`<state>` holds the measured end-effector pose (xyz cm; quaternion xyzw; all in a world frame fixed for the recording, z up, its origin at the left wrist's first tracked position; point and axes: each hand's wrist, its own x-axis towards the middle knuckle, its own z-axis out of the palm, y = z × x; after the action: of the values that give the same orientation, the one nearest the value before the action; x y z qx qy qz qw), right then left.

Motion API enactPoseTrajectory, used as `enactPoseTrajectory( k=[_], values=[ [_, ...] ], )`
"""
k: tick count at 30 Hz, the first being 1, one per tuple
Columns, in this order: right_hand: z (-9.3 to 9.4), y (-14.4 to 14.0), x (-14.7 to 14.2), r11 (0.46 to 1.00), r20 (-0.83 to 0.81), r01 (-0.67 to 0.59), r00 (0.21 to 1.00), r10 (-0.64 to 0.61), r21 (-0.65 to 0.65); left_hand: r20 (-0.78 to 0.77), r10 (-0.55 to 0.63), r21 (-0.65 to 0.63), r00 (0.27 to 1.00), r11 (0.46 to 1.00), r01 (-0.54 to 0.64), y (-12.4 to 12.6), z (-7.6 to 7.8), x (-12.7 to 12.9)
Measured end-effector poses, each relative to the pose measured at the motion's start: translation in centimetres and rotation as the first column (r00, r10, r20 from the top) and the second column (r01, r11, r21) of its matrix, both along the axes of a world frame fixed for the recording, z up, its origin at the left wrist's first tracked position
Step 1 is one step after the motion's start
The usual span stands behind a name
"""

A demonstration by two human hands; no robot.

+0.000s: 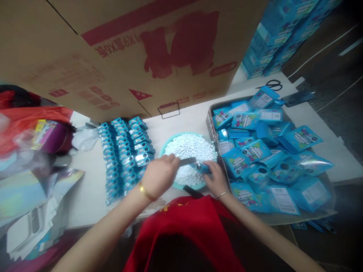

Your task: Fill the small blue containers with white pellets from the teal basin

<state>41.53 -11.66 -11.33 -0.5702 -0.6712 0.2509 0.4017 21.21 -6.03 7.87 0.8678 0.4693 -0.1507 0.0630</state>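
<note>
From the head view, my left hand (159, 175) is closed around a thin grey scoop (187, 161), whose flat end points toward three o'clock across a bowl (170, 145). My right hand (217, 179) is closed around a small blue case (202, 168), and the tip of the scoop sits just beside it. Both hands hover over the six o'clock edge of the bowl, which is teal and heaped with small white pellets (190, 147). A gold bangle (145, 192) circles my left wrist, and a thin bracelet (221, 195) my right.

At nine o'clock from the bowl, rows of more small blue cases (123, 151) lie packed side by side on the white desk (184, 117). At three o'clock, a flat tray (211, 124) holds a loose pile of blue packets (255, 151), some face up, some showing white labels. A big cardboard box (127, 49) with red printing stands at twelve o'clock, filling the top of the view. Scissors (273, 85) lie at about two o'clock, near a stack of blue cartons (278, 34). Red and clear plastic bags (28, 124) crowd the far nine o'clock side. My red shirt (187, 226) fills the bottom at six o'clock.
</note>
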Motion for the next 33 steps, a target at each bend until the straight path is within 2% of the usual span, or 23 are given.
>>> enactPoseTrajectory(
  k=[2,4,6,9,12,14,18,20,23,25,27,29,31,33],
  values=[
    [-0.2,-0.2,0.4,1.000,-0.039,0.004,0.999,-0.005,-0.014,0.039,0.144,-0.010,0.989,0.990,-0.143,0.3,-3.0,-2.7],
    [-0.5,-0.3,0.8,0.999,-0.071,0.038,0.997,-0.040,-0.031,0.010,0.247,-0.083,0.969,0.966,-0.245,0.1,-7.1,-5.1],
    [-1.0,-0.1,0.9,0.993,-0.089,0.101,0.990,-0.107,-0.064,-0.035,0.309,-0.155,0.950,0.938,-0.310,-0.5,-11.4,-6.3],
    [-2.0,0.7,0.3,0.965,-0.127,0.195,0.967,-0.219,-0.176,0.001,0.377,-0.178,0.926,0.911,-0.371,-1.9,-16.6,-5.8],
    [-2.7,1.6,-0.9,0.923,-0.191,0.261,0.928,-0.321,-0.283,0.073,0.437,-0.162,0.896,0.892,-0.422,-2.7,-19.3,-4.2],
    [-2.9,1.9,-1.8,0.923,-0.226,0.242,0.922,-0.315,-0.299,0.130,0.484,-0.166,0.865,0.871,-0.462,-2.8,-20.2,-3.4],
    [-2.5,2.1,-3.6,0.959,-0.298,0.034,0.947,-0.120,-0.281,0.292,0.529,-0.205,0.797,0.848,-0.488,-2.1,-21.6,-2.3],
    [-2.2,2.1,-4.0,0.961,-0.326,-0.028,0.943,-0.066,-0.273,0.382,0.535,-0.243,0.754,0.845,-0.477,-1.6,-22.2,-1.7],
    [-1.7,1.9,-3.6,0.963,-0.345,-0.018,0.935,-0.079,-0.269,0.480,0.536,-0.303,0.695,0.844,-0.442,-0.9,-22.7,-1.3],
    [-1.3,1.5,-2.6,0.956,-0.350,0.057,0.923,-0.160,-0.287,0.551,0.523,-0.334,0.649,0.852,-0.403,-0.7,-22.6,-1.6],
    [-1.0,1.1,-1.3,0.943,-0.364,0.126,0.900,-0.239,-0.307,0.626,0.505,-0.355,0.594,0.863,-0.359,-0.7,-22.2,-2.4],
    [-0.6,0.8,0.1,0.942,-0.400,0.146,0.878,-0.264,-0.301,0.672,0.481,-0.358,0.563,0.877,-0.321,-0.8,-21.1,-3.4],
    [-0.3,0.7,1.2,0.956,-0.411,0.143,0.879,-0.242,-0.257,0.688,0.446,-0.340,0.573,0.895,-0.288,-0.9,-19.5,-4.4],
    [-0.1,0.7,1.8,0.970,-0.364,0.144,0.908,-0.208,-0.196,0.689,0.399,-0.310,0.605,0.917,-0.252,-0.8,-17.2,-5.2]
  ],
)
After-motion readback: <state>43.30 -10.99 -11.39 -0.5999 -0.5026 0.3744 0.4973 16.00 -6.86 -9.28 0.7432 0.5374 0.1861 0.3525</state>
